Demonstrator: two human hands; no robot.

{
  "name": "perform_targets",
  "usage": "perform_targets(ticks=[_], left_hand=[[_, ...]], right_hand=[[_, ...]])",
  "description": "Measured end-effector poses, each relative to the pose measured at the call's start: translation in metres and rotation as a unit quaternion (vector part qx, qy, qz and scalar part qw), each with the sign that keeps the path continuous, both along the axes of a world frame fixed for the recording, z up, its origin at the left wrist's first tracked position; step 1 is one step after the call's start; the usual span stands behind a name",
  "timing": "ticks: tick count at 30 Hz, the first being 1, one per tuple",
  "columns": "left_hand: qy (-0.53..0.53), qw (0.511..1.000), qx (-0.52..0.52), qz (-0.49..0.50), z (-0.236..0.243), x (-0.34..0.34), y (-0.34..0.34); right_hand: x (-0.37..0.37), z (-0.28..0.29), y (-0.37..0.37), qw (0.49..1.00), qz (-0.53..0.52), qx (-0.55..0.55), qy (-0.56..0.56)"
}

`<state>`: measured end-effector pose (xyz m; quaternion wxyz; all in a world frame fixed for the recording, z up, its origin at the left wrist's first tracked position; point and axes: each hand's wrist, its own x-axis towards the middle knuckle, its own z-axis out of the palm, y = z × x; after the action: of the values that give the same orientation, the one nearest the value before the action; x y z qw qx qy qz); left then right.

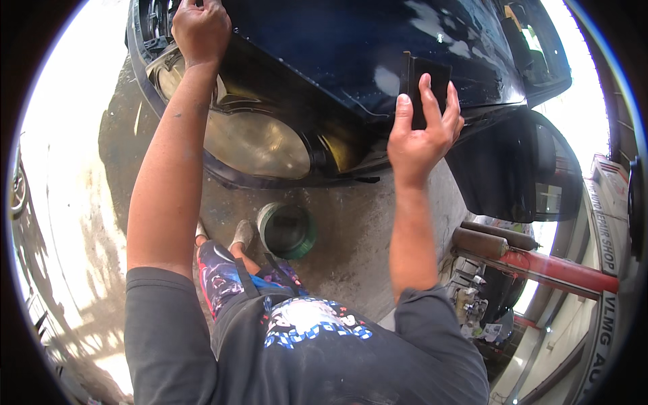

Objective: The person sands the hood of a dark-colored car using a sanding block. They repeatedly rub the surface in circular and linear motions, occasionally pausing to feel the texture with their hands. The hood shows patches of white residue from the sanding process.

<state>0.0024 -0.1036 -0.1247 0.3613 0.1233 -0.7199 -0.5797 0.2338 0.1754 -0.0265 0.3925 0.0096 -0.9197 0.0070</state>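
Observation:
A dark car front (317,47) with wet, whitish patches on its paint fills the upper view, its cloudy, yellowed headlight (250,145) below the hood edge. My left hand (201,32) is at the front edge of the hood, beside the grille, fingers curled; what they hold, if anything, is hidden. My right hand (425,131) holds a black, flat rectangular block (435,74) against the hood's surface toward the right, its fingertips resting on the block.
A green bucket (304,236) with dark contents stands on the concrete floor (364,250) by my feet. An open car door (486,175) sticks out at right. Beyond it are a red post (557,270), two brown cylinders (479,239) and piled metal parts (472,297).

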Motion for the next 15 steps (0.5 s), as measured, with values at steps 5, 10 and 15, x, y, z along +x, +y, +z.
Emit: perform_targets(ticks=[5, 10, 15], left_hand=[[-0.017, 1.000, 0.001, -0.011, 0.005, 0.002, 0.001], [0.009, 0.999, -0.026, 0.032, 0.004, 0.006, 0.002], [0.000, 1.000, 0.003, -0.001, 0.014, 0.012, 0.004]], right_hand=[[0.022, -0.005, -0.019, 0.996, 0.084, 0.018, -0.023], [0.008, 0.004, -0.003, 1.000, 0.009, 0.013, 0.009], [0.029, -0.012, 0.003, 0.978, 0.173, 0.090, -0.076]])
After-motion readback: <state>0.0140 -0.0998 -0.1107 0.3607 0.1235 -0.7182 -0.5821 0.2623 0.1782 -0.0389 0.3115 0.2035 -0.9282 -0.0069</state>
